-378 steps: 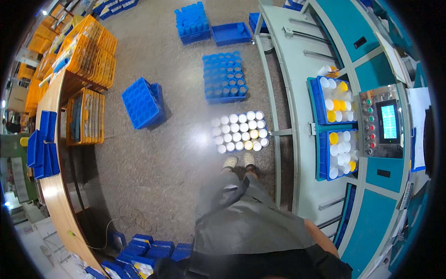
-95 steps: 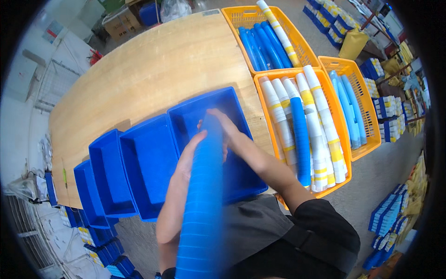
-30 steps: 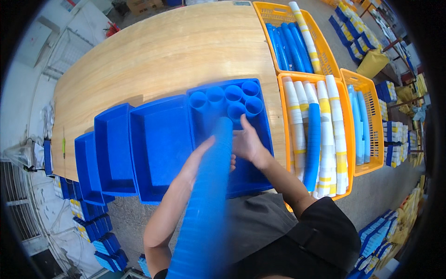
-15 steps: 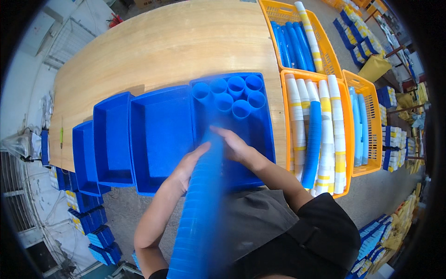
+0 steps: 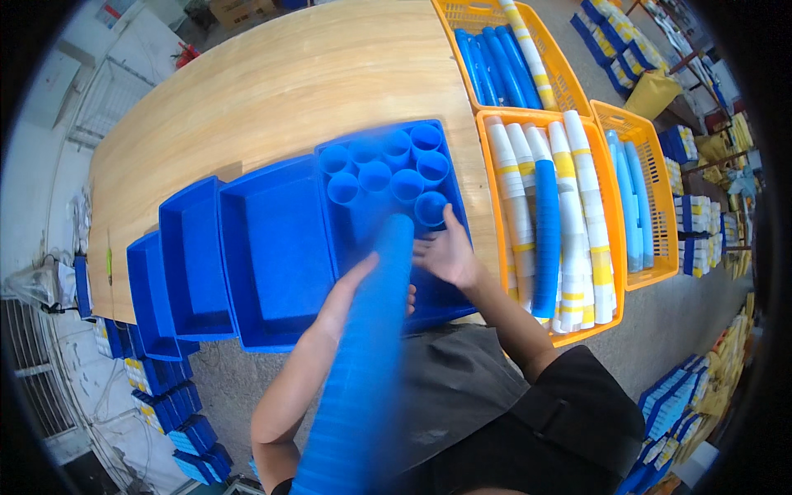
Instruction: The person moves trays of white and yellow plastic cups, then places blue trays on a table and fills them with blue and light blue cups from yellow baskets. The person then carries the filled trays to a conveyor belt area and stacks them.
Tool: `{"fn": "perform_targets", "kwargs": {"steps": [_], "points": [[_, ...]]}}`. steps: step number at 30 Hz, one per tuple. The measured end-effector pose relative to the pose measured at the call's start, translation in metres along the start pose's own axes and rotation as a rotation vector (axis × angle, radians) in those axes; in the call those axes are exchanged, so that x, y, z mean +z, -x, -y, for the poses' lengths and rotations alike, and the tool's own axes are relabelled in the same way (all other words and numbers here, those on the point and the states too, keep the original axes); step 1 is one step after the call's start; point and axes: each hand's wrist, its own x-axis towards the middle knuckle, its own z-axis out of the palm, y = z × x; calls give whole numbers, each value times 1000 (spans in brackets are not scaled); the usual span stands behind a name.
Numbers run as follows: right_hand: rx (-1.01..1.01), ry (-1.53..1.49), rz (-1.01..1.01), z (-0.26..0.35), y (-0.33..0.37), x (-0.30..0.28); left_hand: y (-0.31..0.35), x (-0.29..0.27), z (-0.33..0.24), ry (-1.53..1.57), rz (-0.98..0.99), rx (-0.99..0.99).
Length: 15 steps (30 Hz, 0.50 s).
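A long stack of nested blue cups (image 5: 355,355), smeared by motion, slants from the lower edge up to the blue bin (image 5: 450,285). My left hand (image 5: 340,299) is wrapped round the stack near its upper end; some fingertips show on its right side. Several single blue cups (image 5: 375,176) stand mouth up in the far part of that bin. Beside the stack's end, my right hand (image 5: 452,254) is open, fingers spread, its thumb at the nearest cup (image 5: 431,209). Whether the thumb touches that cup I cannot tell.
Left of the cups, several blue bins (image 5: 276,256) overlap along the wooden table (image 5: 289,82). To the right, an orange crate (image 5: 615,239) holds white-and-yellow stacks and a blue stack (image 5: 546,239). Behind and beside it are more orange crates (image 5: 569,78) with blue rolls.
More single cups stand in the bin than before. My right hand has come off the stack and moved right, its fingers opening. My left hand keeps hold. The whole view has shifted slightly.
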Motion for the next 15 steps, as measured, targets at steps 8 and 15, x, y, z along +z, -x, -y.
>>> {"fn": "perform_targets", "kwargs": {"steps": [8, 15], "points": [[205, 249, 256, -29, -26, 11, -8, -20, 0, -140, -116, 84], [-121, 165, -6, -24, -58, 7, 1, -21, 6, -241, -129, 56]]}}
